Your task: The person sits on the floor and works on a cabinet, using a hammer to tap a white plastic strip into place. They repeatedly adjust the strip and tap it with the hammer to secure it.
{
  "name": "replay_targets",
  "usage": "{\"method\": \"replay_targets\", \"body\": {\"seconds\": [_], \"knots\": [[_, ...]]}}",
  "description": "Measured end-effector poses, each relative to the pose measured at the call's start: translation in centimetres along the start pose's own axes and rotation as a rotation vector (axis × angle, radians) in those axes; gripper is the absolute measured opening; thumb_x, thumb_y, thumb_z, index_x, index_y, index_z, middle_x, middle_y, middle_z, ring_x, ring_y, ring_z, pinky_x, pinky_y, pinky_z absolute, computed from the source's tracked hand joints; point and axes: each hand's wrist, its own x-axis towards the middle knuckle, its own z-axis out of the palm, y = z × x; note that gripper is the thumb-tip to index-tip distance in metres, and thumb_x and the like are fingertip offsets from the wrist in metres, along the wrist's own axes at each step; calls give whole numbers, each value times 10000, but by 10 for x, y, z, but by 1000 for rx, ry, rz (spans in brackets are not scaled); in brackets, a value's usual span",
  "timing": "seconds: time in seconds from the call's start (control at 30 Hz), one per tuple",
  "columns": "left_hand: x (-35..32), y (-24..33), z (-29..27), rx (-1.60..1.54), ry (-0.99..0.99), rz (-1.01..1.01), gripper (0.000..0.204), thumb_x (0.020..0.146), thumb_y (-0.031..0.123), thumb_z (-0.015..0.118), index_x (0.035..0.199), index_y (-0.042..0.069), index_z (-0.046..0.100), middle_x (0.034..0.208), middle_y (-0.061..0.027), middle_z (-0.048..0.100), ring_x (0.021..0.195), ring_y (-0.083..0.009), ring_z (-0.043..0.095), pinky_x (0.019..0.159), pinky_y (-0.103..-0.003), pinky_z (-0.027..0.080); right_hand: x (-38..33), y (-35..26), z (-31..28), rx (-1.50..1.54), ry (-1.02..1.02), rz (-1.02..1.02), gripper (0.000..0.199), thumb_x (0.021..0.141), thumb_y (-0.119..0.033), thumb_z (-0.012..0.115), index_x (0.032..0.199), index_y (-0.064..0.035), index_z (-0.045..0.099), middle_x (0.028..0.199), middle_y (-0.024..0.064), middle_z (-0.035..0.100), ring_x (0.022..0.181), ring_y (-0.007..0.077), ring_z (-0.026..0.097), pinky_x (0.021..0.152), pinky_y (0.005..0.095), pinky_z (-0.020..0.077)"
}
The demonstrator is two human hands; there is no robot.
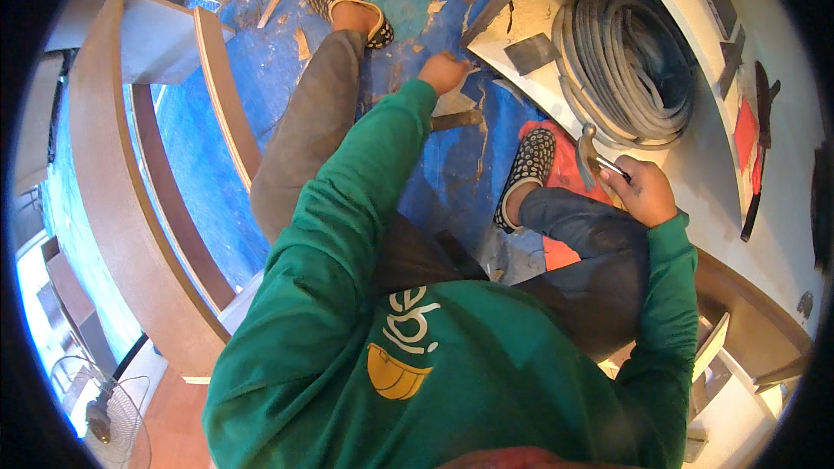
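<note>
Lower left of frame: fan (109,421), round cage of thin wire. Left: frame of brown boards (143,234), smooth faced, long edges bowed by the lens. Blue sheet (228,230) shows between the boards and spreads across upper centre; creased, film-like, strewn with pale flakes and thin offcuts

Upper centre-left: one shoe, dark with pale spots. Left hand (443,74), at the end of a green knit sleeve (347,174), fingers curled, low over the sheet beside a pale, irregular scrap (454,102); cannot tell whether its grip is on the scrap or only near it. Flat brown strip (457,120) just below

Upper right: dark, flat square piece (532,54) beside a thick coil (584,56) of grey, ribbon-like or tubular loops, inside a pale-walled compartment. Below: spotted shoe (532,158) next to crumpled reddish material (565,165)

Right of centre: hammer (586,156), curved metal head, in front of the coil's lower edge. Right hand (649,194) has its grip closed round the handle, head toward frame centre

Far right: long, slim dark tool with a red section (757,178), against a pale surface
</note>
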Motion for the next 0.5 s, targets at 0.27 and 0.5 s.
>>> {"method": "replay_targets", "body": {"seconds": [0.27,0.5], "knots": [[-112,90,-10,-9,-155,399,304,950,325,697,953,23,734,855,-103,721,853,-251,687,777,-405,529,-17,9,1,-26,91,-44,386,936,-414,672,894,-32,705,732,235,628,723,436,627,652,505,476],[-307,304,-64,-453,-228,923,296,910,270,768,748,49,656,727,-49,660,682,-195,617,630,-342,464,-30,16,-1,6,141,-137,417,928,-448,661,861,-36,684,761,238,645,756,439,646,692,518,494]]}}
